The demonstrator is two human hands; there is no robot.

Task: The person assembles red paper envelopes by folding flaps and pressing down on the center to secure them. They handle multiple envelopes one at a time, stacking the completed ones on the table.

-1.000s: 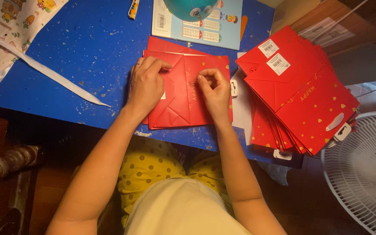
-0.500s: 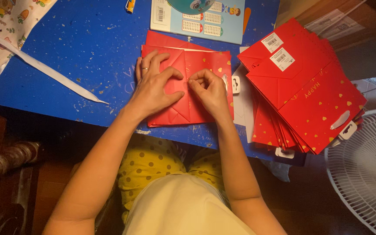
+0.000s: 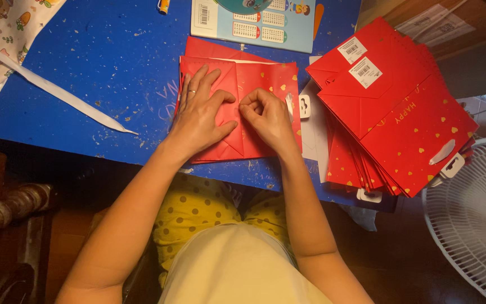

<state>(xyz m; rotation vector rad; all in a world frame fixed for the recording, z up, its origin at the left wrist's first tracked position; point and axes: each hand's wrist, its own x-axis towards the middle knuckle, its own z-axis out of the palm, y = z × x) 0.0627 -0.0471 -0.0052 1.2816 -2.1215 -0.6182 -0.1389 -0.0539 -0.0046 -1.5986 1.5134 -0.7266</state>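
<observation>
A flattened red paper gift bag (image 3: 265,79) with small gold hearts lies on the blue table (image 3: 97,67) in front of me. My left hand (image 3: 201,110) rests flat on its left half, fingers spread, a ring on one finger. My right hand (image 3: 268,115) is curled with its fingertips pinching a fold of the bag near its middle. A second red sheet peeks out from under the bag at its top edge.
A fanned stack of red gift bags (image 3: 392,110) with white labels and hang tabs lies to the right. A light blue printed card (image 3: 254,19) sits at the far edge. A white ribbon (image 3: 46,87) crosses the left side. A white fan (image 3: 473,219) stands lower right.
My left hand has flattened and spread over the bag's left half. My right hand stays curled on the fold near the middle, shifted slightly.
</observation>
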